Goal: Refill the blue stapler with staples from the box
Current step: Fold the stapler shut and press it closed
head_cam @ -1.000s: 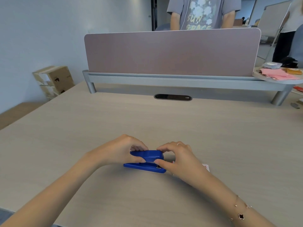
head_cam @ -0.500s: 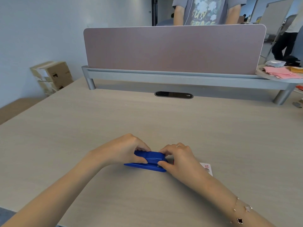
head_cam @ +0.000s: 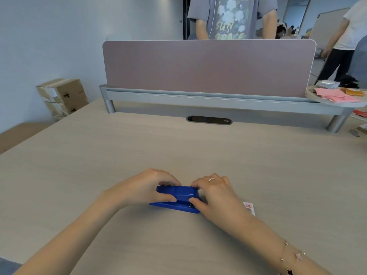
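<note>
Holding the blue stapler (head_cam: 175, 197) from both ends, you have it lying flat on the table (head_cam: 198, 151), close to your body and about midway across. Your left hand (head_cam: 147, 187) is clamped on the rear end, thumb along the near side and fingers curled over the far side. Your right hand (head_cam: 214, 195) is clamped on the front end, thumb pressing near the nose and fingertips over the top. Its top arm sits down on the base, so I judge it closed; whether staples are already inside cannot be told.

If you are opening it, pin the base down with one hand and lift the top cover with the other from the front, swinging it back on its rear hinge. Pull evenly rather than twisting, since a small plastic cover can jam or snap back on your fingers. Keep fingertips clear of the nose where staples exit.

If you are closing it, press straight down on the top until it seats, with the base flat so nothing skews.

A small white box (head_cam: 249, 207) with red print lies on the table just beside your right wrist, partly hidden by it; I take it for the staple box. Mind that your wrist does not sweep it away. Keep the stapler where it is so the reach to the box is short.
</note>
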A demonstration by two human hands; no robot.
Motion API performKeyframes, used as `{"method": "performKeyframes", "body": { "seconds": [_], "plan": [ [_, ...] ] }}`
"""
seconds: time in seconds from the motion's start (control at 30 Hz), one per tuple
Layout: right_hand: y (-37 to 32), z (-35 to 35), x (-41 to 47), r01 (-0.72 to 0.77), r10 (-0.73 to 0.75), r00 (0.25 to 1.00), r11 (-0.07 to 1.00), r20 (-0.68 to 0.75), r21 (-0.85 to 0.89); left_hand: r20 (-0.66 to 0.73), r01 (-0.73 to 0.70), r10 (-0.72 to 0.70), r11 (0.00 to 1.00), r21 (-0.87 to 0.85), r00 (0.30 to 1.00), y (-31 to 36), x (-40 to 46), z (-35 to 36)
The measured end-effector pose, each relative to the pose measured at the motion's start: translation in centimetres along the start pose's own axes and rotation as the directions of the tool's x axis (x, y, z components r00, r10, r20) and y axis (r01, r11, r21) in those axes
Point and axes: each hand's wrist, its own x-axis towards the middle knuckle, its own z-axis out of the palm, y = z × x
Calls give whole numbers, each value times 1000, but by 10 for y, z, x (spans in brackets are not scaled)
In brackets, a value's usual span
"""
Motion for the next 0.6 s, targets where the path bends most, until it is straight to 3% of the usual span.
{"method": "performKeyframes", "body": {
  "seconds": [0.2, 0.6],
  "plan": [
    [10, 2, -4, -78, 77, 993, 997, 93, 10, -57, 72, -71, 997, 8, 996, -22, -10, 3],
    [14, 15, 1, -91, 85, 979, 996, 184, 25, -127, 97, -123, 977, -192, 984, -35, -13, 14]
  ]
}}
